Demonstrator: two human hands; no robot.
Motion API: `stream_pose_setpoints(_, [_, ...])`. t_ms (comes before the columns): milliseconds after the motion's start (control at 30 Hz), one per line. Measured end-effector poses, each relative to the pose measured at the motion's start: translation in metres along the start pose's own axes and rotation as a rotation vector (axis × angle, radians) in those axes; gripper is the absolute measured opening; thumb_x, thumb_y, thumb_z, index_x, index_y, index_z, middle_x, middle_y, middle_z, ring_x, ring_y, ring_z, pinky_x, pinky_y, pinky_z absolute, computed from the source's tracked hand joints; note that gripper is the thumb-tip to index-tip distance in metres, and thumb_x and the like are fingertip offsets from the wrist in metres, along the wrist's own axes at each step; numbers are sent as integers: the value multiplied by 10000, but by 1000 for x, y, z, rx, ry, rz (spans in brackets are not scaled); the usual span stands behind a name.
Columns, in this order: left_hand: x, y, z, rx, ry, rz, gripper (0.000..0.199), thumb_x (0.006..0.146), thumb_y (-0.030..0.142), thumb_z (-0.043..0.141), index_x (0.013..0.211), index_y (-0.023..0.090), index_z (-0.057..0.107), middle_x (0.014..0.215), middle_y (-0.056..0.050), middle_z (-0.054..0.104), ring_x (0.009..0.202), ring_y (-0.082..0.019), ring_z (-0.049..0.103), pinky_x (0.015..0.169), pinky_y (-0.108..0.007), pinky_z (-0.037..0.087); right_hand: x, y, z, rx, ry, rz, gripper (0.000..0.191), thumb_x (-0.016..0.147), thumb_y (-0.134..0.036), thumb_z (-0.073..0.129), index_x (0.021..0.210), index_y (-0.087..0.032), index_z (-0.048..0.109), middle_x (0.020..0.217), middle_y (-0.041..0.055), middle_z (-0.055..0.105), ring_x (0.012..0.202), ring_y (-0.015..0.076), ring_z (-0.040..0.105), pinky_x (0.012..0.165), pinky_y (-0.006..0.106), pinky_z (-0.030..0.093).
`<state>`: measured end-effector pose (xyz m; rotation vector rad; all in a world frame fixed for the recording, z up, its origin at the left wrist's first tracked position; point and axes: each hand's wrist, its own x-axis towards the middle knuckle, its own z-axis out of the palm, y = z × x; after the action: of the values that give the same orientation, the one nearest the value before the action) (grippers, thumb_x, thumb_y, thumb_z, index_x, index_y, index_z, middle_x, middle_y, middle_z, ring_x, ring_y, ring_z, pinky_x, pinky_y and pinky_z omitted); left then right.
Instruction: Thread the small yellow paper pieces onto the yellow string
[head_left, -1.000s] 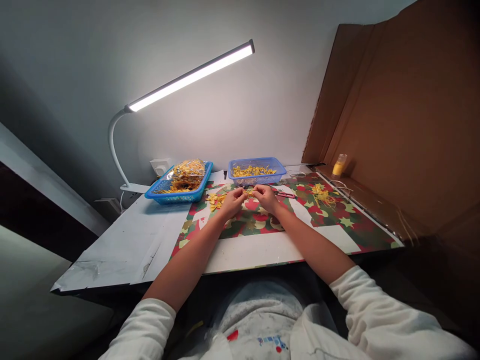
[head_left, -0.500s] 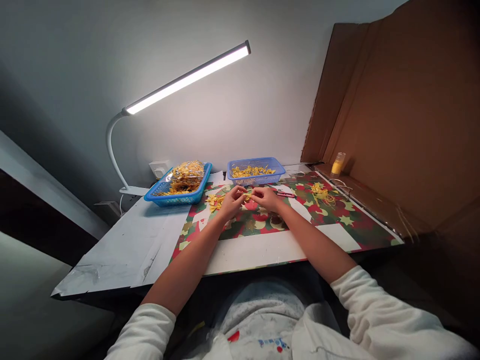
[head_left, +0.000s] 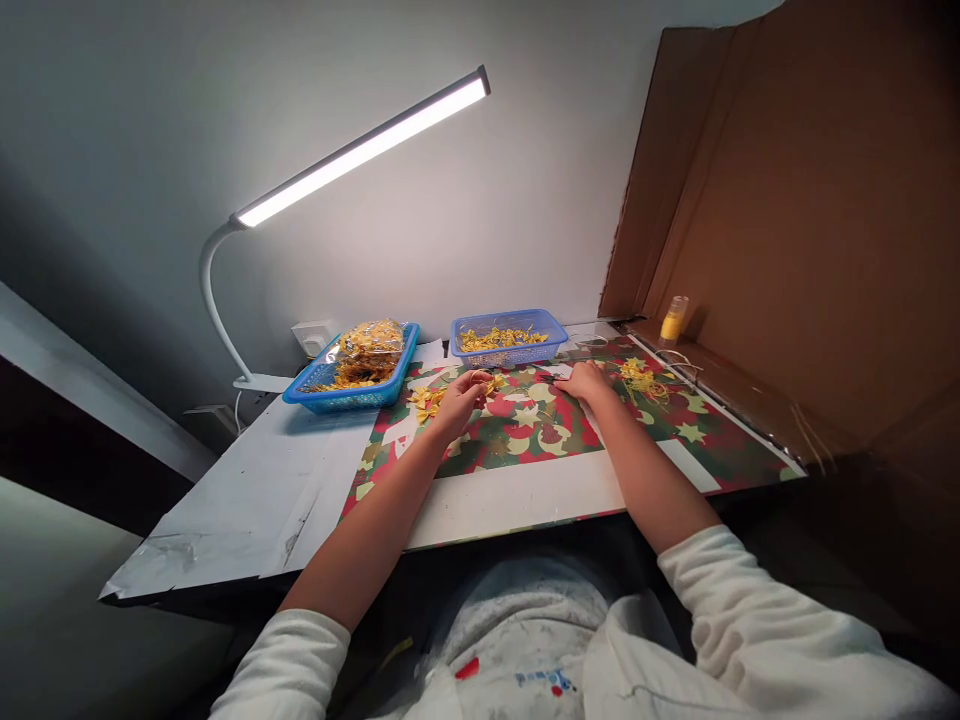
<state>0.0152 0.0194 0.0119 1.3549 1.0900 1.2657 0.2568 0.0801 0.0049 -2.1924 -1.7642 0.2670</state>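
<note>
My left hand [head_left: 463,400] is closed in a pinch on a small yellow ribbon bow [head_left: 493,384], which sticks out to the right of the fingertips. Just left of that hand lies a loose pile of yellow ribbon bows [head_left: 426,402]. My right hand [head_left: 586,382] has its fingers closed over the pink thread snips on the table; only their dark tip [head_left: 553,378] shows, and the rest is hidden under the fingers. To the right of this hand sits a tangle of yellow ribbon or thread [head_left: 643,382].
A blue basket [head_left: 345,400] at the left holds a clear bag and yellow pieces. Behind the hands stands a lilac basket [head_left: 510,355] of yellow pieces. A desk lamp [head_left: 364,150] shines overhead. A small yellow-filled bottle [head_left: 673,320] stands near the cardboard wall [head_left: 810,200].
My right hand has left the ribbon bow and moved right onto the pink thread snips, covering them. My left hand keeps the bow in nearly the same place. The view has shifted slightly.
</note>
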Motion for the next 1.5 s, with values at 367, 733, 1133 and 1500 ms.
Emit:
stream_pose_setpoints(367, [0, -4, -2, 38, -6, 32, 335, 639, 351, 690, 911, 157, 704, 731, -16, 617, 596, -86, 487, 559, -216, 411, -13, -20, 0, 542, 6, -293, 114, 913, -302, 431, 920, -202, 485, 651, 0, 590, 552, 137, 534, 570, 250, 396])
stream_pose_setpoints(733, [2, -8, -5, 137, -5, 85, 373, 665, 376, 739, 951, 138, 707, 842, -67, 719, 732, -164, 626, 614, -251, 459, -60, -46, -15, 289, -75, -720, 382, 875, -486, 443, 691, -183, 583, 606, -7, 554, 584, 120, 438, 558, 255, 228])
stream_pose_setpoints(1133, [6, -15, -7, 217, -32, 127, 371, 706, 372, 712, 994, 139, 689, 891, -84, 734, 819, -205, 670, 751, -318, 514, -63, -51, -11, 118, -17, -621, 361, 851, -487, 474, 726, -211, 670, 706, 31, 667, 673, 156, 522, 569, 267, 221])
stream_pose_setpoints(1500, [6, -15, -8, 266, -57, 165, 412, 701, 411, 687, 1008, 136, 673, 892, -94, 730, 876, -230, 674, 794, -336, 508, -64, -52, -11, 167, -39, -610, 399, 853, -493, 458, 642, -195, 618, 675, 18, 642, 625, 129, 486, 556, 261, 213])
